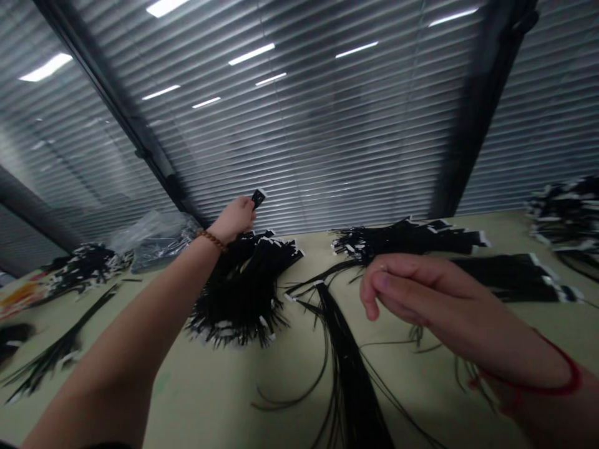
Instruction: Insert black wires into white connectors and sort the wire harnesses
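Observation:
My left hand (236, 219) is stretched far forward above a thick bundle of black cables with white ends (238, 293). Its fingers are closed on a small black piece (258, 198) with a pale edge. On the right, my right hand (421, 290) hovers over the table with its fingers curled; whether anything lies between them is hidden. Beside it, a long black cable bundle with a white tip (349, 358) runs toward the near edge, with loose thin wires around it.
More black cable bundles lie at the back right (407, 240) and far right (571, 215). A clear plastic bag (156, 240) and further cables (84, 268) are at the left. Glass with blinds (299, 125) stands behind the green table (206, 393).

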{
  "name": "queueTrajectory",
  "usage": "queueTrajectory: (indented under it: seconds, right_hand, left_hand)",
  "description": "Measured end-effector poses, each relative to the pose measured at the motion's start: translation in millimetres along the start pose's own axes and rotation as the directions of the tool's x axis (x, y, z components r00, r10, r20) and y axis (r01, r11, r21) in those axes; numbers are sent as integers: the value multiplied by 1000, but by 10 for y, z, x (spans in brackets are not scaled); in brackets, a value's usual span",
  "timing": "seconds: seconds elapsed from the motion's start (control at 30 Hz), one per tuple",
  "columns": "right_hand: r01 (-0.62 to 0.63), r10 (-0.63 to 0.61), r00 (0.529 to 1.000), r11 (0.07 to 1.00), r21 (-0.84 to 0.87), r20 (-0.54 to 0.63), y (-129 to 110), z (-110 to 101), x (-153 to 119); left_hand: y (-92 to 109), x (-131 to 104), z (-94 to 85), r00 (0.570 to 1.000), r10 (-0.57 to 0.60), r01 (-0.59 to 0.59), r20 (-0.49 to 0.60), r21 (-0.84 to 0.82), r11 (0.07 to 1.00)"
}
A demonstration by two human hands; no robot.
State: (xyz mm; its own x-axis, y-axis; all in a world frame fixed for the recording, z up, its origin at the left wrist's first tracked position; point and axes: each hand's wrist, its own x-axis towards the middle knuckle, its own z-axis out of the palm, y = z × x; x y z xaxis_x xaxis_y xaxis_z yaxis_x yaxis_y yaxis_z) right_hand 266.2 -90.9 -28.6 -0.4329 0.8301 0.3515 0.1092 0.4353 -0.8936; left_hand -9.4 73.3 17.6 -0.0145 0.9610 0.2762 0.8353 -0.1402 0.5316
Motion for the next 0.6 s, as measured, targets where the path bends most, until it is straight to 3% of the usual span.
queueTrajectory:
  seconds: [0.1,0.2,0.23,0.3,0.37,0.4,0.47,0.6]
  right_hand:
    - [-20,20,1000,999,-33,1,78,69,56]
    - [-88,83,995,991,-103,-56,194,181,87]
    - [-94,83,993,987,-133,-86,226,215,87]
    - [-67,38,987,980,-186,-156,264,262,73]
    - [-24,-28,974,975,-222,-225,269,273,53]
    - [-6,-55,966,972,-236,-252,262,269,43]
    - [13,-84,961,966,-260,-264,242,251,30]
    - [20,-76,980,957,-288,-182,218,242,33]
  left_hand:
    - [372,-116,-159,998,8,-32,-60,-405,914]
    - [711,-260,-349,991,50,-120,-124,-655,747]
    - [791,-306,-402,988,58,-147,-145,-741,656]
    - [891,-387,-481,986,56,-169,-160,-907,387]
    - [921,-448,-523,990,49,-137,-133,-985,104]
    - [921,-472,-535,993,49,-111,-110,-994,23]
    - [907,-508,-552,996,26,-86,-86,-996,1]
    - [883,-559,-590,987,-46,-151,-155,-986,77]
